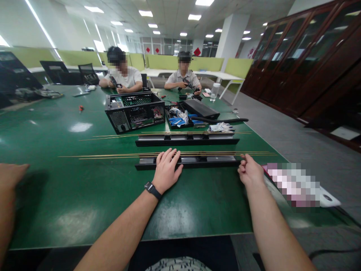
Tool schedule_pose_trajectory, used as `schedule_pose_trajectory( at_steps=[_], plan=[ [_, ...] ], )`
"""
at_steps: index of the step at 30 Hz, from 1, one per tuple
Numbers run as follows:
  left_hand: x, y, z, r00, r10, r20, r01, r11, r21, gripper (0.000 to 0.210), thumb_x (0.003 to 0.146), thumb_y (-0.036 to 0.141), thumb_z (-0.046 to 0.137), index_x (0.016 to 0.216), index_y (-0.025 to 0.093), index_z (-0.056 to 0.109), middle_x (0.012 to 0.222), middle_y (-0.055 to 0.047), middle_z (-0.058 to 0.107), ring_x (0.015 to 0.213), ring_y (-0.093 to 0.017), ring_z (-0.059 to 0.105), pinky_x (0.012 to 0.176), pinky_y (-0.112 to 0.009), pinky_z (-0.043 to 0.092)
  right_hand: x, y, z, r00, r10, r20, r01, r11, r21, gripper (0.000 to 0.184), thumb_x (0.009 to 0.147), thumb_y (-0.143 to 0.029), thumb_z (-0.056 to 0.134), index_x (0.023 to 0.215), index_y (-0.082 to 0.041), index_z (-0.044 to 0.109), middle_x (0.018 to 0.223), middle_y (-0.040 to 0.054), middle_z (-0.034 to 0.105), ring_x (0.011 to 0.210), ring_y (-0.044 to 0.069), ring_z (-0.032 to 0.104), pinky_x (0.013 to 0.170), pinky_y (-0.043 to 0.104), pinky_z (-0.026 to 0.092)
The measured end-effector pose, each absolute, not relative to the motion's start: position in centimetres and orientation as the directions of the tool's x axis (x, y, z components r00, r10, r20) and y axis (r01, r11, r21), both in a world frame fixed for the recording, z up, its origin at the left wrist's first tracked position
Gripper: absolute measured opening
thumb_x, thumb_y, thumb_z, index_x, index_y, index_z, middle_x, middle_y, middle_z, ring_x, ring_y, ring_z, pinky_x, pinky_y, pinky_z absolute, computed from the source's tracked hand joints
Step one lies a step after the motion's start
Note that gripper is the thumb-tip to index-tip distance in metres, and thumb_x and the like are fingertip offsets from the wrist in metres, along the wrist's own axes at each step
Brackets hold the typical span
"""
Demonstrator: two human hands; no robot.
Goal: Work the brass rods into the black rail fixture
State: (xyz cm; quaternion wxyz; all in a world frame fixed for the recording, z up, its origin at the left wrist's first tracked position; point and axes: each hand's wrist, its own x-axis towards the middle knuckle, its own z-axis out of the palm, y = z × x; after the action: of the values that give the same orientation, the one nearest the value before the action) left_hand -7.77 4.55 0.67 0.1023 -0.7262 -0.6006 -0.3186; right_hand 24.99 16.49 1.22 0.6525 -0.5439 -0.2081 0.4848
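My left hand (168, 169), with a black watch on the wrist, lies palm down with its fingers stretched out over the nearer black rail (211, 164) and the thin golden rods (101, 156) along it. Under the palm the contact is hidden. At the rail's right end my right hand (250, 172) is closed, its fingertips pinched at the golden rods. Just behind lies a second black rail (186, 142), also with thin golden rods along its top.
Farther back are an open computer case (135, 113), a tray of gloves (180, 118) and a black box (201, 108). A phone-like object (328, 198) lies right. Another person's arm (11, 177) reaches in at left. Two people (124, 77) sit opposite.
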Motion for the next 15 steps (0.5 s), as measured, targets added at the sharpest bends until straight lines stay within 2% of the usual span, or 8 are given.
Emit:
schedule_pose_trajectory(
  at_steps=[6, 15],
  plan=[
    [-7.7, 4.6, 0.6, 0.074, 0.807, 0.586, 0.937, -0.257, 0.236, 0.051, 0.097, 0.034, 0.058, 0.147, 0.024, 0.051, 0.148, -0.011, 0.057, 0.144, -0.030, 0.046, 0.121, -0.052, 0.029, 24.8, 16.1, 1.0, 0.383, 0.891, -0.244, -0.394, -0.082, -0.915, 0.017, 0.086, -0.031, 0.074, 0.081, -0.018, 0.063, 0.049, -0.0070, 0.049, 0.030, 0.004, 0.032, 0.027, 0.014, 0.022],
    [-7.8, 4.6, 0.6, 0.075, 0.806, 0.588, 0.938, -0.258, 0.233, 0.051, 0.097, 0.034, 0.058, 0.147, 0.024, 0.051, 0.148, -0.011, 0.057, 0.144, -0.030, 0.045, 0.121, -0.052, 0.028, 22.5, 14.7, 0.5, 0.035, 0.985, -0.171, -0.300, -0.153, -0.942, 0.031, 0.076, -0.039, 0.084, 0.090, -0.015, 0.070, 0.048, -0.0063, 0.050, 0.028, 0.004, 0.031, 0.028, 0.015, 0.021]
  ],
)
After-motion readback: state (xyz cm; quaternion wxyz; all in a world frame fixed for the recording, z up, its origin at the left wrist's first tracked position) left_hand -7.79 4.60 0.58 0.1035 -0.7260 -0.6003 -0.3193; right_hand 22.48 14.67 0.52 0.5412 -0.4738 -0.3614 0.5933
